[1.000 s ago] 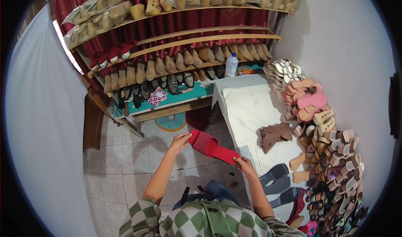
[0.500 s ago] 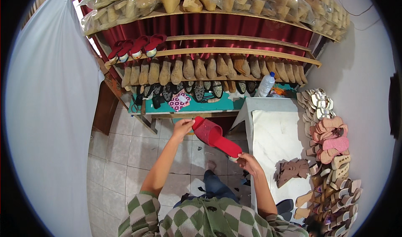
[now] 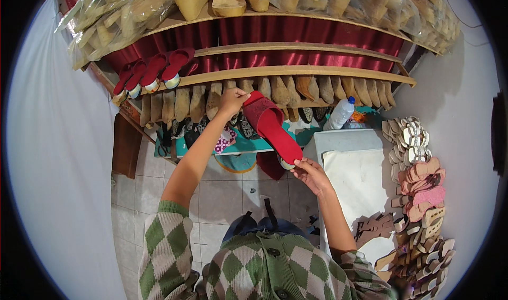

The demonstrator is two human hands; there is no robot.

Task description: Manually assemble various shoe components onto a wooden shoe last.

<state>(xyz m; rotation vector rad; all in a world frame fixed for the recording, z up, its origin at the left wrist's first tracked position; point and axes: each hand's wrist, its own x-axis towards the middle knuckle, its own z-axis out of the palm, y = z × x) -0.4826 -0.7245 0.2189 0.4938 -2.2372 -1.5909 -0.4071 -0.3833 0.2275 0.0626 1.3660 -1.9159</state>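
Note:
A red heeled slide sandal (image 3: pixel 277 135) is stretched between my two hands, in front of the wooden rack. My left hand (image 3: pixel 233 101) pinches its toe end at the upper left. At the lower right, my right hand (image 3: pixel 311 175) grips the heel end, with the pale heel partly showing beneath the sole. The sandal's broad, darker red strap (image 3: pixel 263 113) faces up. Several similar red sandals (image 3: pixel 154 72) stand in a row on the rack's left end, apart from my hands.
Wooden shoe lasts (image 3: pixel 280 91) line the lower rack rail (image 3: pixel 317 71). Bagged wooden heels (image 3: pixel 132 14) fill the top shelf. At right, a white table (image 3: pixel 349 183) carries brown cut pieces (image 3: pixel 374 228); a water bottle (image 3: pixel 339 113) stands behind it. Stacked sandals (image 3: pixel 418 178) line the right wall.
Both hands have raised the red sandal up and away from me, toward the rack. The view has come closer to the shelves.

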